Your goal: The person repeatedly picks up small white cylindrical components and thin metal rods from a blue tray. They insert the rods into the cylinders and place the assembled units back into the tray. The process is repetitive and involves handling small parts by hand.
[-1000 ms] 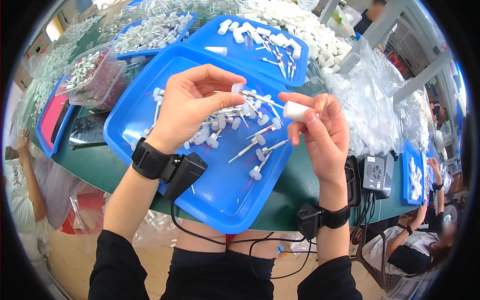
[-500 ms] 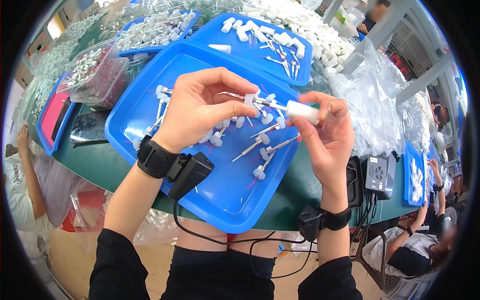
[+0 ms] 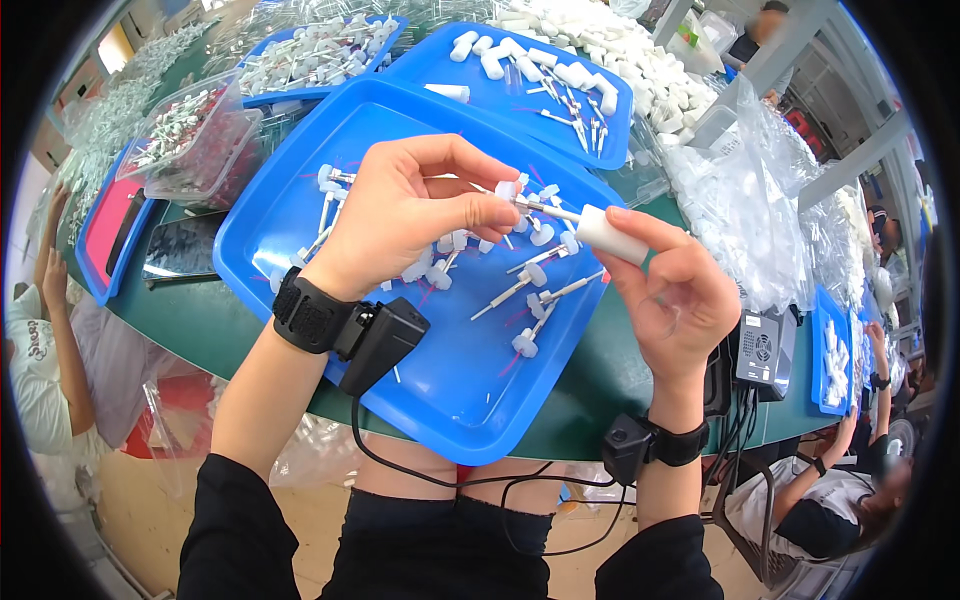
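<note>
Above the far right part of the near blue tray [image 3: 450,385], a disc-ended rod [image 3: 553,210] and a white cylinder [image 3: 613,238] are held end to end. The left hand [image 3: 405,222] pinches the rod at its pale disc, between thumb and fingertips. The right hand [image 3: 685,295] grips the cylinder toward its right end. The rod meets the cylinder's left end; the depth of any insertion is hidden. Some right fingers are obscured behind the thumb and palm. The left hand covers part of a group of loose disc-ended rods [image 3: 525,290] lying in the tray; their thin pink leads are hard to trace.

The surface [image 3: 600,365] is green, with a curved near edge due to the lens. At far centre, a second blue tray [image 3: 618,140] carries white cylinders and thin rods, beside a heap of white cylinders [image 3: 600,40]. A clear plastic box [image 3: 225,170] stands at far left. Clear bags [image 3: 740,215] at right conceal what lies behind them. Persons at the left [image 3: 50,360] and right [image 3: 800,510] are cut off or distorted by the dark rim. The floor [image 3: 320,520] is tan.
</note>
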A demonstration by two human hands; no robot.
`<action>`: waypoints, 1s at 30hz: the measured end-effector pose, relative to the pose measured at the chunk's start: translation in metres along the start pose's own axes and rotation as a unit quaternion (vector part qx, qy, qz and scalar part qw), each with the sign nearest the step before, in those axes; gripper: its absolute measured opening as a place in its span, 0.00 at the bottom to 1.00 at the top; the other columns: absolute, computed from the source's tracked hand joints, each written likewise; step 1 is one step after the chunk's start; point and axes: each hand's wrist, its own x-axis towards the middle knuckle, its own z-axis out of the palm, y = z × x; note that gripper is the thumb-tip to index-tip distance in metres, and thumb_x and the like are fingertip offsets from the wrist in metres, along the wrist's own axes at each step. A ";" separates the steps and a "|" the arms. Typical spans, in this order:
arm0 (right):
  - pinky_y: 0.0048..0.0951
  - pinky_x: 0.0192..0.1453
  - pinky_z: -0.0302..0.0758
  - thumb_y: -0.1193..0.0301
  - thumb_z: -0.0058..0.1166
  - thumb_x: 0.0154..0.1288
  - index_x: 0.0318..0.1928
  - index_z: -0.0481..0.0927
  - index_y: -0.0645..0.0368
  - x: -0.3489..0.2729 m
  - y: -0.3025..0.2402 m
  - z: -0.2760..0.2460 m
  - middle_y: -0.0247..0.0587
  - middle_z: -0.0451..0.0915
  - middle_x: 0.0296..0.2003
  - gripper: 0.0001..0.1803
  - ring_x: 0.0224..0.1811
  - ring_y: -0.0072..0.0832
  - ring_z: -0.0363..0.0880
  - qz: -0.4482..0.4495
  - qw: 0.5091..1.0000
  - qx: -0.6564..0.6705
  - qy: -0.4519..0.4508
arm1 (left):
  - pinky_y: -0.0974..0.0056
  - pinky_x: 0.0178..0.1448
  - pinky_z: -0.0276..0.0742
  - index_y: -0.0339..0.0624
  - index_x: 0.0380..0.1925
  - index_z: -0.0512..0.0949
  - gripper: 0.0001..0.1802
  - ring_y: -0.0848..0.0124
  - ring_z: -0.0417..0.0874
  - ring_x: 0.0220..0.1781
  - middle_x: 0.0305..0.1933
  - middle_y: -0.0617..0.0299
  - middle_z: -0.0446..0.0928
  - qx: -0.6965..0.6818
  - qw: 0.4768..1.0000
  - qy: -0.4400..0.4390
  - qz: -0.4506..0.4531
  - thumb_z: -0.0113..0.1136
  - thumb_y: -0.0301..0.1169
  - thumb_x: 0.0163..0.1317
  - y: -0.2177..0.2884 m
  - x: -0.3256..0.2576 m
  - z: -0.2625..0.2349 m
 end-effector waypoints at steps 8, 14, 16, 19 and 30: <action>0.20 0.37 0.73 0.83 0.62 0.48 0.21 0.63 0.58 0.000 0.002 -0.001 0.47 0.82 0.37 0.17 0.36 0.24 0.80 0.079 0.993 0.088 0.013 | 0.69 0.37 0.79 0.31 0.40 0.75 0.13 0.68 0.81 0.34 0.39 0.54 0.77 0.027 0.995 -0.022 0.097 0.59 0.18 0.53 -0.009 0.002 0.000; 0.21 0.39 0.74 0.84 0.62 0.47 0.22 0.62 0.58 -0.001 -0.002 -0.002 0.49 0.81 0.37 0.18 0.39 0.26 0.80 0.063 0.994 0.084 -0.012 | 0.70 0.35 0.78 0.32 0.43 0.75 0.12 0.71 0.81 0.30 0.31 0.57 0.78 0.006 0.999 -0.040 -0.011 0.55 0.22 0.57 0.005 -0.001 0.003; 0.22 0.40 0.74 0.85 0.62 0.48 0.22 0.62 0.58 0.000 -0.001 0.000 0.50 0.81 0.38 0.18 0.40 0.27 0.79 0.060 0.993 0.105 -0.012 | 0.71 0.34 0.77 0.33 0.44 0.76 0.13 0.72 0.80 0.28 0.29 0.58 0.78 0.000 0.998 -0.049 -0.029 0.55 0.22 0.58 0.001 0.000 0.002; 0.23 0.41 0.75 0.85 0.61 0.48 0.23 0.63 0.58 0.000 0.002 0.001 0.52 0.80 0.38 0.17 0.42 0.29 0.79 0.091 0.987 0.135 0.002 | 0.72 0.34 0.77 0.34 0.46 0.76 0.16 0.73 0.80 0.26 0.28 0.58 0.78 0.032 0.998 -0.032 0.036 0.55 0.21 0.56 -0.006 0.000 0.006; 0.25 0.42 0.76 0.85 0.59 0.51 0.25 0.62 0.58 0.002 0.000 0.001 0.56 0.78 0.41 0.17 0.43 0.30 0.78 0.128 0.972 0.197 -0.018 | 0.70 0.46 0.76 0.32 0.44 0.77 0.16 0.73 0.80 0.39 0.39 0.56 0.78 0.086 0.994 -0.055 0.039 0.58 0.18 0.52 -0.006 0.001 0.004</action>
